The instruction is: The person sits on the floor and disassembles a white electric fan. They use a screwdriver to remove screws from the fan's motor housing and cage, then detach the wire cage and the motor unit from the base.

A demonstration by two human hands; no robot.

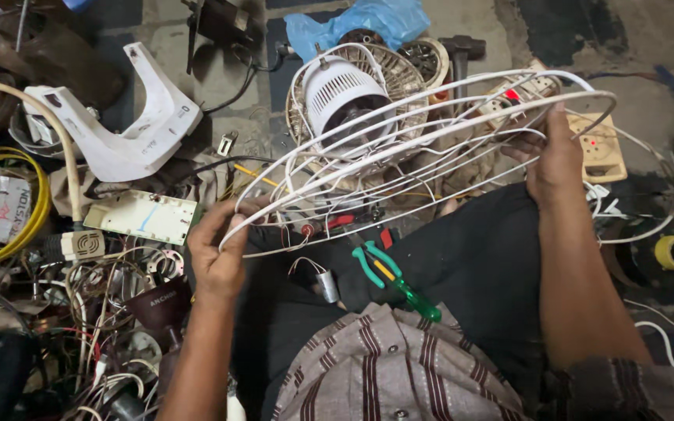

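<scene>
Cluttered floor (649, 47) carries wires, parts and a white fan base (130, 132). Left hand (216, 253) and right hand (555, 164) each grip opposite rim sections of the white wire fan guard (423, 132), held tilted over the lap. Green pliers (388, 277) rest on the lap.

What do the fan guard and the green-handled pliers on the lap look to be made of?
Fan guard: thin metal wire, apparently white-coated; the slim rods keep their curve where the left hand and right hand grip the rim. Pliers: probably steel under green plastic or rubber grips; the metal is barely visible.
</scene>
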